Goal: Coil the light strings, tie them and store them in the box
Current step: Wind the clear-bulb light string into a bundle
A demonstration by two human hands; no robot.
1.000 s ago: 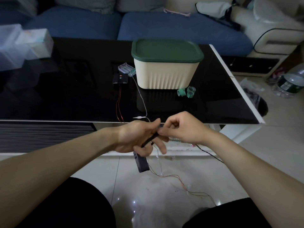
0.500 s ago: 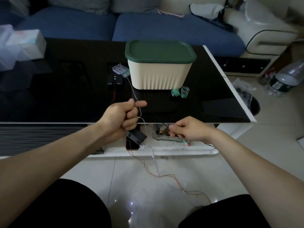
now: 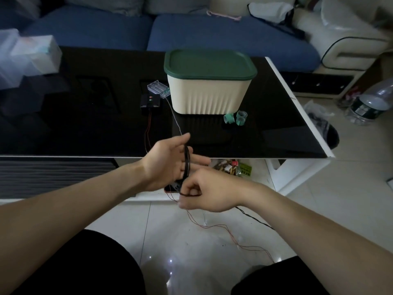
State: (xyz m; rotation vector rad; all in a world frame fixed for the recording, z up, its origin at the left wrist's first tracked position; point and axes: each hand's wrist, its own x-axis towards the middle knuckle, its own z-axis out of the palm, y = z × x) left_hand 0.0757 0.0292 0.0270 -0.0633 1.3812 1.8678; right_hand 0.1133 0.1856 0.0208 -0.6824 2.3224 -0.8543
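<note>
Half a second back the hands were apart, the left fist raised and the right low by the table edge; now they have come together again in front of the black table point(image 3: 297, 116). His left hand point(image 3: 170, 165) is spread flat, fingers straight, acting as a former, and dark turns of the light string point(image 3: 187, 160) run around it. His right hand point(image 3: 204, 193) is curled just below, pinching the dark wire and leading it round.

From where I stand, the coil could slide off those straight fingers, since nothing pins the turns. Red wire point(image 3: 223, 228) trails loose over the floor tiles, so a snag or tangle there could jerk the loops undone. 2 more battery packs, a clear one point(image 3: 158, 88) and a black one point(image 3: 150, 101), sit on the table with leads running toward him; a hard pull might drag them off the edge. His box point(image 3: 209, 96) has its green lid point(image 3: 209, 63) on, and the teal tape rolls point(image 3: 235, 118) for tying sit well out of reach.
</note>
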